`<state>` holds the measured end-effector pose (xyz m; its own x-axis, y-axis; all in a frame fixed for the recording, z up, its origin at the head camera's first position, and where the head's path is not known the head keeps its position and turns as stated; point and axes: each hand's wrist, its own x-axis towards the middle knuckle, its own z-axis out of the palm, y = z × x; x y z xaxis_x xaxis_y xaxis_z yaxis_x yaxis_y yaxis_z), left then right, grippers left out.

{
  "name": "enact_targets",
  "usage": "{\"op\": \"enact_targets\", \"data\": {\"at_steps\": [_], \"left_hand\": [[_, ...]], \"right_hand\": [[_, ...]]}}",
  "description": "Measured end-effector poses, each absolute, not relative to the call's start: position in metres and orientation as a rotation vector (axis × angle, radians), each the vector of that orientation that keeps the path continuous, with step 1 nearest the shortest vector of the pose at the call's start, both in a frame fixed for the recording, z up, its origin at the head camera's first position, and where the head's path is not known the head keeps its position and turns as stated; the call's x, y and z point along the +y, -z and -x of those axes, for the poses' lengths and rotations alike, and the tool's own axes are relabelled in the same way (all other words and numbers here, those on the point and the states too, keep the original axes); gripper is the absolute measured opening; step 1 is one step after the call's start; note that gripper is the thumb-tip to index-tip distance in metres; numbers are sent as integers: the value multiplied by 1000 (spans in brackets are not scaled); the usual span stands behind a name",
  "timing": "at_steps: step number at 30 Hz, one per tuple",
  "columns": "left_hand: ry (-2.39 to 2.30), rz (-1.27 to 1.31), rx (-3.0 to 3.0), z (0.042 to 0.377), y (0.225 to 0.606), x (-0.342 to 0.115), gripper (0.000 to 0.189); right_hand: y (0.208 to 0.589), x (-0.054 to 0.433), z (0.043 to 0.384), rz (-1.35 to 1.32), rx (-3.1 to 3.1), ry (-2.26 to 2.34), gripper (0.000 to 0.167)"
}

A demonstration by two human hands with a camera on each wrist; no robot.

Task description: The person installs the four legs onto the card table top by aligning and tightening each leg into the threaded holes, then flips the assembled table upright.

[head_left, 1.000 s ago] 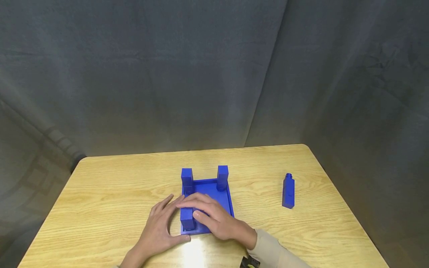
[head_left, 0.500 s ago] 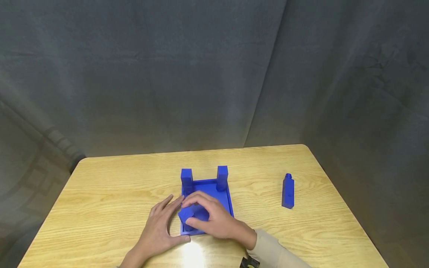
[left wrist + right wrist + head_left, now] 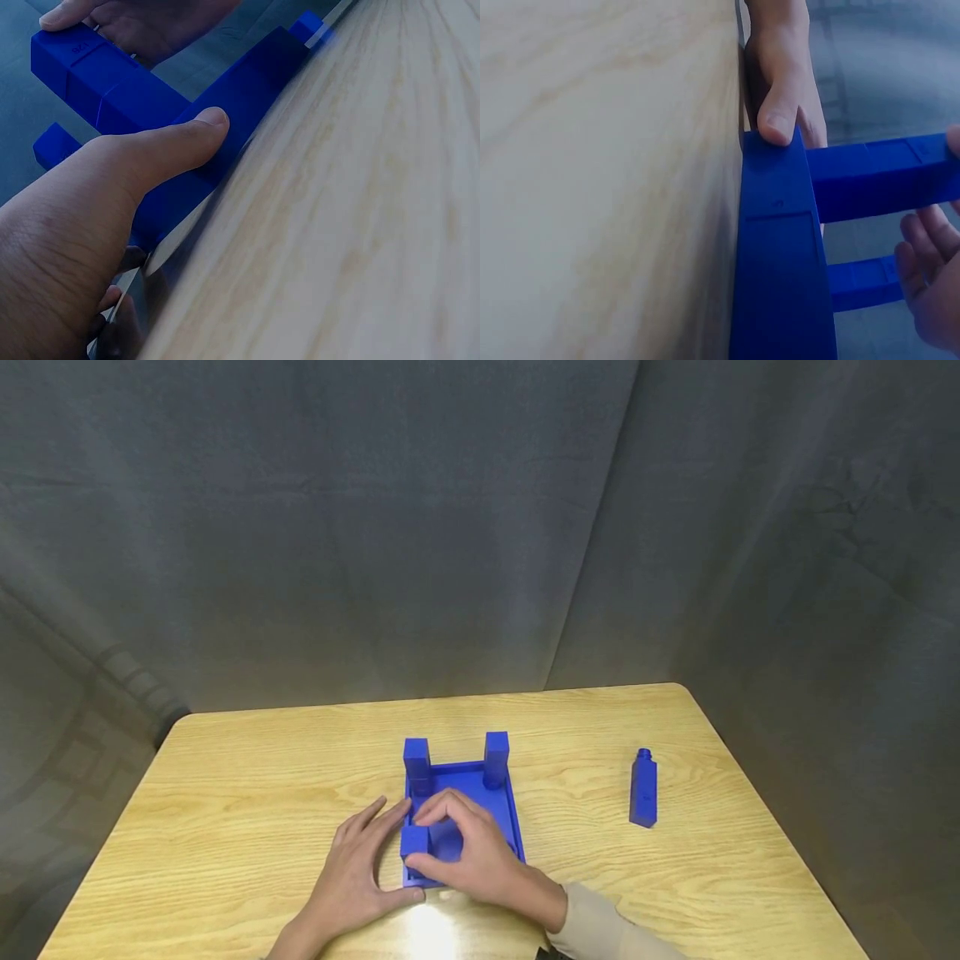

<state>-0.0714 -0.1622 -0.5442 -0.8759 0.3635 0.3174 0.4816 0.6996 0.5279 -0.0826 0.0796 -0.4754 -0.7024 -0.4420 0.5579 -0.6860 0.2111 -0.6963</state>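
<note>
1. Where the right hand (image 3: 483,856) curls over, the near post (image 3: 415,841), square and blue, stands upright between its thumb and index finger.
2. Right fingers: clamped on that post near its top, thumb on the near side, index bent round to the far side. The wrist views show small markings on the post; too faint to read with confidence.
3. Base of the post: in a corner of the blue tray (image 3: 467,779), the corner framed by the left thumb and fingers.
4. Left hand (image 3: 352,872): fingers apart and extended, thumb spread wide of them. Thumb lies along the tray's near wall, seen plainly from the left wrist; the other fingers reach up beside the wall on that hand's side. Nothing pinched.
5. Beyond the right index finger, two more blue posts, both upright in the tray's far corners: one, the far-left post (image 3: 417,758), past the left fingertips; the other, the far-right post (image 3: 496,756), past the right knuckles.
6. Well apart from the right fingers, out on that hand's side: a loose post (image 3: 643,793), blue, lying down, threaded end pointing away from the person.
7. Under all of it, a pale wood-grain table (image 3: 262,777). Light sleeve (image 3: 611,931) behind the right wrist. Dark grey curtain (image 3: 375,568) past the table's far edge, well beyond both hands' fingertips.
</note>
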Motion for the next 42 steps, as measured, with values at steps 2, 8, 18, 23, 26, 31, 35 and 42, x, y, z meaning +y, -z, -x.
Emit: {"op": "enact_targets", "data": {"at_steps": [2,8,18,23,26,31,35,42], "left_hand": [[923,681,-2720,71,544,-162,114],[927,679,-2712,71,543,-163,114],[929,683,-2698,70,543,-164,113],[931,678,-2701,70,544,-163,114],[939,678,-2704,70,544,-162,114],[941,671,-2711,71,543,-160,115],[950,647,-2726,71,542,-160,116],[955,613,-2761,69,541,-160,117]], "right_hand": [[475,78,81,-1041,-2254,-1492,39],[475,74,76,-964,-2235,-1498,36],[478,73,76,-948,-2220,-1514,37],[477,77,77,-943,-2228,-1526,43],[472,82,78,-933,-2197,-1555,47],[463,95,80,-895,-2126,-1573,46],[460,110,80,-872,-2085,-1575,48],[462,139,74,-783,-2034,-1595,52]]}}
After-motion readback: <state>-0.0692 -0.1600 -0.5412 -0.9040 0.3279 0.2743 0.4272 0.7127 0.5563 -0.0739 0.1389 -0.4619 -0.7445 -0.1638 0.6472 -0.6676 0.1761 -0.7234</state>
